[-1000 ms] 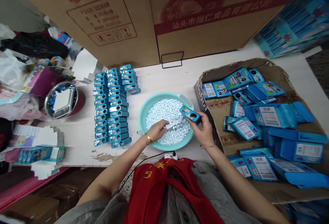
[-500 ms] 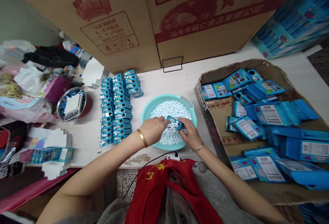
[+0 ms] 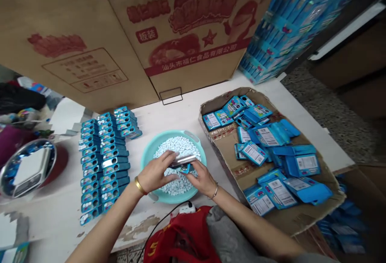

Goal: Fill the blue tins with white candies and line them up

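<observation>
A small blue tin (image 3: 184, 169), its silver face turned up, sits tilted between the left hand (image 3: 155, 172) and right hand (image 3: 203, 179), just above a heap of white mints (image 3: 177, 144) filling a pale teal basin (image 3: 147, 160).

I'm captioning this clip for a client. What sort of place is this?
Probably a small hand-packing workshop for sweets: white candies heaped in a teal basin, rows of blue boxes, and a cardboard tray of blue packaging beside a food-company carton.
</observation>
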